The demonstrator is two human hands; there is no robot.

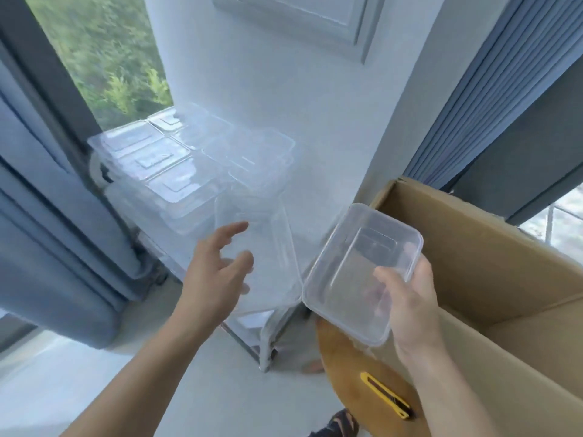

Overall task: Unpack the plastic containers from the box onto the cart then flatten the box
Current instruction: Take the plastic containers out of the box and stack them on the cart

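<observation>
The right hand [410, 304] pinches a clear plastic container [362, 275] by its near corner, above the table [347, 373]. The left hand [214, 272] is spread beside it. The cardboard box [473, 247] sits right of both.

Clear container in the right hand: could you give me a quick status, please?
Right hand grips clear container, above the round wooden table. Left hand open, reaching toward cart. Cardboard box open. Nothing in the way.
</observation>
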